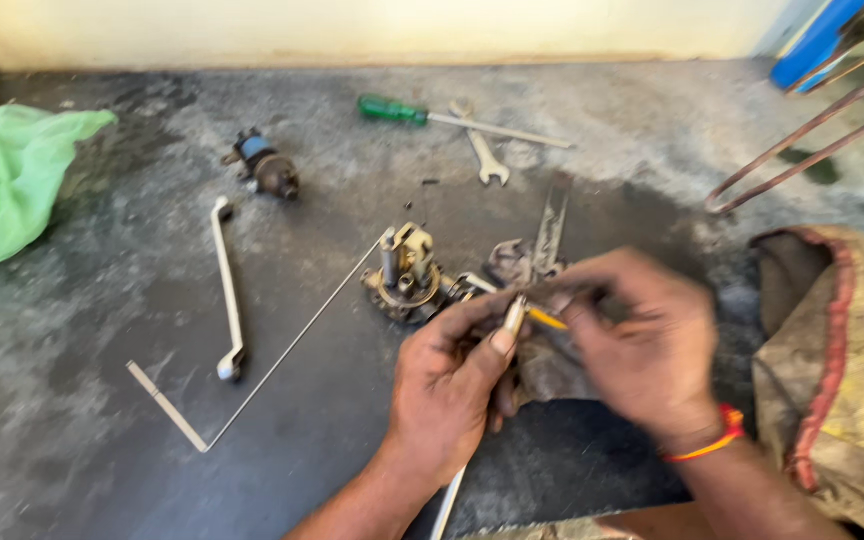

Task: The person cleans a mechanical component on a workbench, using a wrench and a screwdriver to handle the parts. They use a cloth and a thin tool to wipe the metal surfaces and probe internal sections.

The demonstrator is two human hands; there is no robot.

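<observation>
Left hand [449, 385] fingers pinch a small metal cylinder [515, 316]; right hand [642, 350] fingers grip a thin yellow-tipped tool [546, 319] touching it; both just right of the round metal assembly [407, 277]; green-handled screwdriver [392, 110] well beyond the assembly.

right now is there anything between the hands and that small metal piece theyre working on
Nothing visible. The left hand already pinches the small metal piece at its fingertips, and the right hand meets it from the other side with a thin yellow-tipped tool. The grimy mechanism lies on the floor behind them, apart.
</observation>
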